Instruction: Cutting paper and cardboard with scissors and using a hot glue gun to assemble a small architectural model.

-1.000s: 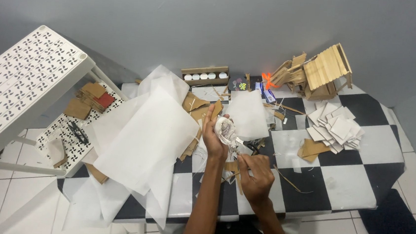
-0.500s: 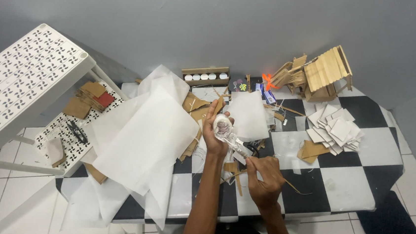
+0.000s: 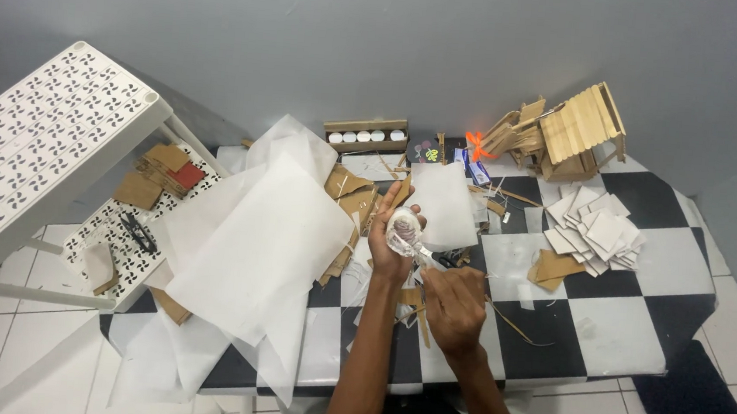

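Left hand (image 3: pixel 390 239) raised, gripping; right hand (image 3: pixel 454 306) fisted just below it.

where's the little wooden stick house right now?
Head view: the wooden stick house stands at the table's far right corner by the wall, just behind the pile of white paper squares.

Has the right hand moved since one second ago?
Yes. The right hand has moved toward the person, away from the paper and nearer the table front edge.

table (image 3: pixel 612 340): black-white checks | paper sheets (image 3: pixel 252 242): white | stick house (image 3: pixel 580 132): tan | shelf (image 3: pixel 31 145): white, perforated
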